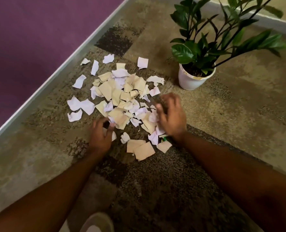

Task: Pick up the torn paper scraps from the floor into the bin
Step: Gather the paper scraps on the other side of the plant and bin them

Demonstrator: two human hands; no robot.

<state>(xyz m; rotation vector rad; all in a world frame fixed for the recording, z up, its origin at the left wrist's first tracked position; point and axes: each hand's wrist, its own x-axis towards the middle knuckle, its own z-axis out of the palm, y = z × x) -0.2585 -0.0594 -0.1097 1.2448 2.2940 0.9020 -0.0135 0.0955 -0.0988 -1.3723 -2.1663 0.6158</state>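
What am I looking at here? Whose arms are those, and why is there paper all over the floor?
There is only one picture, taken by a camera worn on a person's head, looking down, so the arms are that person's own. No robot is here.

On the carpet lies a pile of torn paper scraps, some white, some tan. The left hand reaches into the near edge of the pile. The right hand is curled over scraps at the pile's right side, but it is blurred, so I cannot tell if it holds any.

Beside the pile stands a potted plant in a white pot. The bin for the scraps is not in the picture.
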